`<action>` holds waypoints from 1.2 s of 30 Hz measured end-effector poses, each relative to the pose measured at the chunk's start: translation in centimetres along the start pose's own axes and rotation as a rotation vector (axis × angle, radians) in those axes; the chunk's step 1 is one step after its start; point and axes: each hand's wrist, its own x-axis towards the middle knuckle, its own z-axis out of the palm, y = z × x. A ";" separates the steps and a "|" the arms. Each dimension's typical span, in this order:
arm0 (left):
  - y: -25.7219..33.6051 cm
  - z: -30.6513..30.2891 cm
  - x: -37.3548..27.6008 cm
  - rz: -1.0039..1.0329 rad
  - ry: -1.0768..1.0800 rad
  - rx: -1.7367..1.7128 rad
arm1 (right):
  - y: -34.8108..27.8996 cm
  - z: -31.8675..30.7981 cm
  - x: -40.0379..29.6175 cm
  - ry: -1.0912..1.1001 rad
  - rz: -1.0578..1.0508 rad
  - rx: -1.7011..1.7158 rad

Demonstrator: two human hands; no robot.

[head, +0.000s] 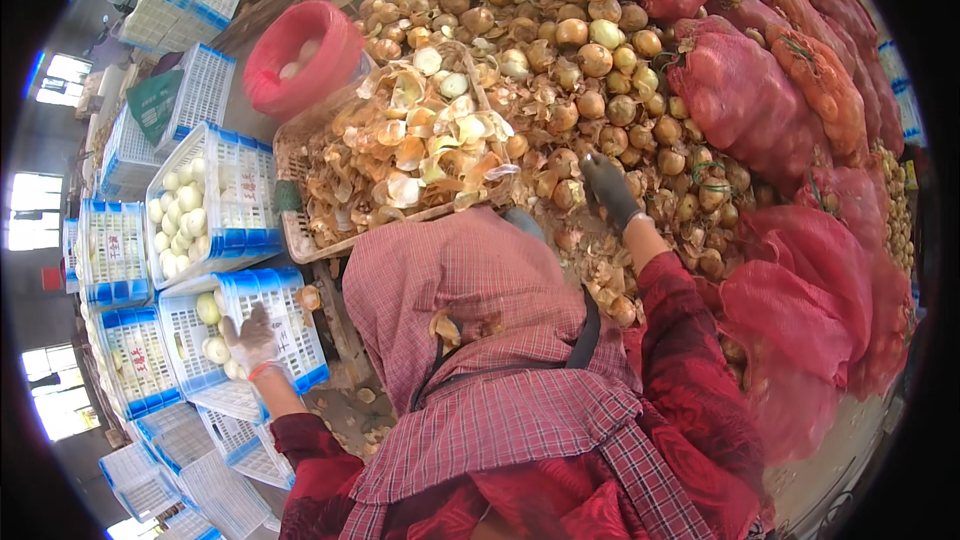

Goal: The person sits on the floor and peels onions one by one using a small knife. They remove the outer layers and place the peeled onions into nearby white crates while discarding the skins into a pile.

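Note:
My left hand (253,341), in a thin pale glove, is over the rim of a white and blue plastic crate (304,322) on the left. Its fingers are spread, and nothing shows in them. Several peeled onions (216,350) lie inside that crate, just beside the fingers. On the other side, my right hand (611,189) wears a dark grey glove and reaches to the near edge of a heap of unpeeled onions (592,60). A small bright spot shows at its fingertips; what it is, and whether the hand grips anything, is hidden.
A shallow basket (300,236) piled with onion skins (405,142) stands before me. Behind it is a pink-mesh-covered container (300,52). A fuller crate of peeled onions (180,214) stands at left. Red mesh sacks (750,90) line the right side.

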 end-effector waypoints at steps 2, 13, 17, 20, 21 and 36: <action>-3.9 0.5 1.0 0.068 -0.138 0.140 | 2.4 -2.5 5.8 0.182 -0.082 -0.144; -8.6 0.2 -5.3 -0.103 -0.171 0.382 | -6.4 -4.9 17.9 0.273 -0.170 0.265; -10.4 2.2 -6.7 -0.173 -0.057 0.456 | -2.7 -7.5 20.9 0.154 0.030 0.307; -10.8 1.7 -4.9 -0.141 -0.176 0.549 | -2.0 -8.6 19.2 0.133 -0.065 0.356; -11.5 2.2 -4.6 -0.123 -0.162 0.565 | -1.9 -8.6 17.6 0.102 -0.111 0.360; -30.8 33.5 -18.5 -0.548 -1.201 -0.051 | -13.9 4.9 -10.1 -0.291 -0.487 0.497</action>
